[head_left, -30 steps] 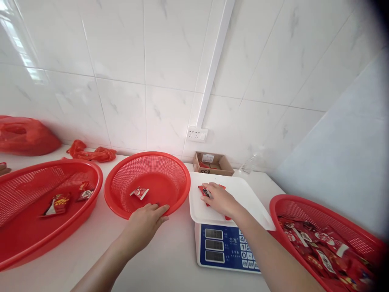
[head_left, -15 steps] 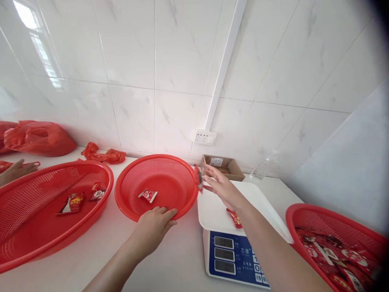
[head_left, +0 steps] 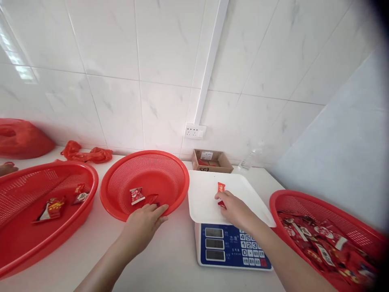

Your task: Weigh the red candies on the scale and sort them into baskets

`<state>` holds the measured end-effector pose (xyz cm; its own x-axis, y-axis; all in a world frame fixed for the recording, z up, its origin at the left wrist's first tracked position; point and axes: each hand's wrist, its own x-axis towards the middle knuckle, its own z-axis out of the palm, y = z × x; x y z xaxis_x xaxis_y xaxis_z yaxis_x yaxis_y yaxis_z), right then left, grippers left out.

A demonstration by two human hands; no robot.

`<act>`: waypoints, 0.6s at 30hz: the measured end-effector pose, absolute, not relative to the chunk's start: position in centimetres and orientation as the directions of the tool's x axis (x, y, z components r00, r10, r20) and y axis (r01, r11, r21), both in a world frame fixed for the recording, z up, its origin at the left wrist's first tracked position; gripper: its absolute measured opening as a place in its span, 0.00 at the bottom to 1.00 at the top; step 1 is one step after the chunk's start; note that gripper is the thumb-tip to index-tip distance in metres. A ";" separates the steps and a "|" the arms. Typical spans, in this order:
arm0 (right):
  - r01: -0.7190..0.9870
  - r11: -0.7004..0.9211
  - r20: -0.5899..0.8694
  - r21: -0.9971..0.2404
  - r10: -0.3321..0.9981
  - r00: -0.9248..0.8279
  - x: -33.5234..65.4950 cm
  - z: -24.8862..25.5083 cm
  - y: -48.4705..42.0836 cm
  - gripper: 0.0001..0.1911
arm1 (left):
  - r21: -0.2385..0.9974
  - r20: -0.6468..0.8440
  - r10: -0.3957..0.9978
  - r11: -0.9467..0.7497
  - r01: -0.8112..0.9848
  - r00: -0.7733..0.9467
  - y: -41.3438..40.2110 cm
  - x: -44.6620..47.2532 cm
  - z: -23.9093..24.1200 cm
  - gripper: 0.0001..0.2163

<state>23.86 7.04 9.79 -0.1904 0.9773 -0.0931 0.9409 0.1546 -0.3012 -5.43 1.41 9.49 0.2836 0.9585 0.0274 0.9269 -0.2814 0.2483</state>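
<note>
My left hand (head_left: 144, 225) grips the near rim of the round red plastic basket (head_left: 106, 198), fingers over the edge. In that basket lie a red-and-white snack packet (head_left: 137, 196) and another red packet (head_left: 152, 198), partly hidden by my fingers. My right hand (head_left: 235, 209) is over the white tray (head_left: 202, 196) of a digital scale (head_left: 232, 247). Its fingers are closed on a small red snack packet (head_left: 221, 187), whose red wrapper shows above and below the fingertips.
A larger red basket (head_left: 91, 190) on the left holds several packets. The right-hand red basket (head_left: 278, 198) is full of packets. Behind stand a cardboard box (head_left: 223, 162), a clear plastic container (head_left: 251, 159) and red plastic bags (head_left: 26, 140). Part of another person's hand (head_left: 7, 169) shows at far left.
My right hand has let a packet go into the middle basket and moved back onto the scale tray, closing on another packet. My left hand stays on the rim. The view has shifted right.
</note>
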 end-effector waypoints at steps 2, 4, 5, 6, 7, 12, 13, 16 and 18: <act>0.936 0.095 -0.024 -0.340 0.994 -0.109 24.6 9.8 8.2 0.18 | 0.250 0.036 0.958 -0.285 0.925 0.286 1.4 -5.5 9.3 0.16; 0.932 0.011 0.045 -0.363 0.999 0.006 25.1 9.8 9.8 0.17 | 0.248 0.043 0.957 -0.288 0.925 0.286 1.4 -5.5 9.2 0.16; 0.928 -0.031 0.065 -0.371 0.996 0.059 25.3 9.7 10.6 0.18 | 0.249 0.043 0.957 -0.287 0.925 0.286 1.4 -5.5 9.2 0.16; 0.925 -0.062 0.065 -0.376 0.994 0.093 25.3 9.5 11.3 0.18 | 0.250 0.040 0.957 -0.286 0.925 0.286 1.4 -5.5 9.2 0.16; 0.923 -0.081 0.052 -0.376 0.993 0.108 25.3 9.3 11.9 0.19 | 0.252 0.038 0.958 -0.286 0.925 0.285 1.4 -5.5 9.3 0.16; 0.936 -0.053 -0.002 -0.348 0.998 0.056 24.2 7.9 13.0 0.12 | 0.262 0.038 0.958 -0.284 0.922 0.285 1.3 -5.4 9.6 0.16; 0.933 -0.047 0.003 -0.357 0.999 0.051 23.9 7.9 13.0 0.10 | 0.264 0.043 0.957 -0.287 0.921 0.286 1.3 -5.4 9.6 0.16; 0.910 -0.013 0.020 -0.415 1.000 0.023 22.1 8.9 13.1 0.10 | 0.265 0.041 0.958 -0.286 0.921 0.285 1.4 -5.4 9.5 0.17; 0.822 0.036 0.020 -0.568 0.999 -0.030 19.9 10.4 13.0 0.12 | 0.265 0.034 0.958 -0.284 0.922 0.285 1.5 -5.4 9.5 0.17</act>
